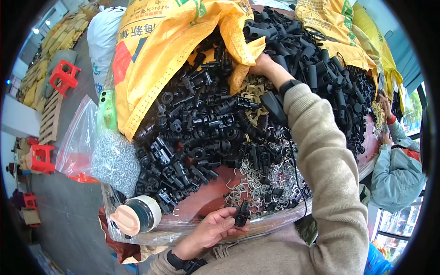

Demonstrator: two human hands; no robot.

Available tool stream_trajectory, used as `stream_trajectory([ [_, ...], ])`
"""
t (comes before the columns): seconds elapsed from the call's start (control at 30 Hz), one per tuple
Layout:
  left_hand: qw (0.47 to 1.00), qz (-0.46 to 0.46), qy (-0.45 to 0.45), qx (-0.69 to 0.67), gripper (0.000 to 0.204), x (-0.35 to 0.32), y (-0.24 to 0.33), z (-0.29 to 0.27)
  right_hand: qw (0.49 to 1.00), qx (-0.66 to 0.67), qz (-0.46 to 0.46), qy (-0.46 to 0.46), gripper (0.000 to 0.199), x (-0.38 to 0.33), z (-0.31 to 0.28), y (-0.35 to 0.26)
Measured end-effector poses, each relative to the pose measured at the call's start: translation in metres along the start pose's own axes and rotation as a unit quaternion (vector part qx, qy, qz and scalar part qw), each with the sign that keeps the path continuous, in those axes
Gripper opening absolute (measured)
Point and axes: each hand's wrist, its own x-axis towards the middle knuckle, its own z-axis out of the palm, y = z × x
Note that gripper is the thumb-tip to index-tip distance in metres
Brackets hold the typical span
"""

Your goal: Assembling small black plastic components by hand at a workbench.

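Note:
Close to my body at the table's front edge, my left hand (219, 229) pinches a small black plastic fitting (242, 213) between thumb and fingers. My right arm stretches far across the table. There my right hand (262, 65) is closed on the bunched edge of a yellow woven sack (169, 59); its fingertips are mostly hidden by the folds. From under the sack spills a heap of black plastic fittings (201, 121). Below my right hand lie brass-coloured metal pieces (255, 91). Small silver metal hooks (275, 176) are scattered under my right forearm.
Black plastic tubes (316, 68) are piled at the far right. A lidded cup (142, 215) stands at the front left, beside a clear bag of small silver parts (114, 160) and a green phone (107, 106). A co-worker (398, 165) sits at the right. Red stools (64, 75) stand on the floor.

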Motion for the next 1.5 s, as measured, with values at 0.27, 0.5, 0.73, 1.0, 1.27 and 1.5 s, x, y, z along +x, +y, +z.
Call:
stream_trajectory([
  [0.27, 1.0, 0.003, 0.012, 0.02, 0.033, 0.005, 0.003, 0.007, 0.963, -0.065, -0.255, -0.062, 0.043, -0.005, -0.005, 0.021],
  [0.5, 0.999, 0.015, 0.015, 0.033, 0.031, 0.003, 0.002, 0.005, 0.922, 0.253, -0.083, -0.28, 0.041, -0.077, -0.065, -0.012],
  [0.73, 0.999, 0.012, 0.006, 0.033, 0.032, 0.003, 0.004, 0.006, 0.983, 0.168, -0.075, -0.001, 0.03, -0.015, -0.079, -0.052],
  [1.0, 1.0, -0.001, 0.016, 0.01, 0.034, 0.006, 0.008, 0.008, 0.945, 0.263, -0.163, -0.109, 0.037, 0.008, -0.03, -0.054],
  [1.27, 0.999, -0.016, 0.046, 0.007, 0.034, 0.002, 0.012, 0.008, 0.98, -0.184, 0.02, 0.079, 0.048, 0.047, 0.012, 0.019],
  [1.5, 0.999, 0.036, 0.024, -0.005, 0.032, 0.001, 0.008, -0.001, 0.954, 0.043, -0.039, -0.294, 0.051, 0.041, 0.009, 0.023],
])
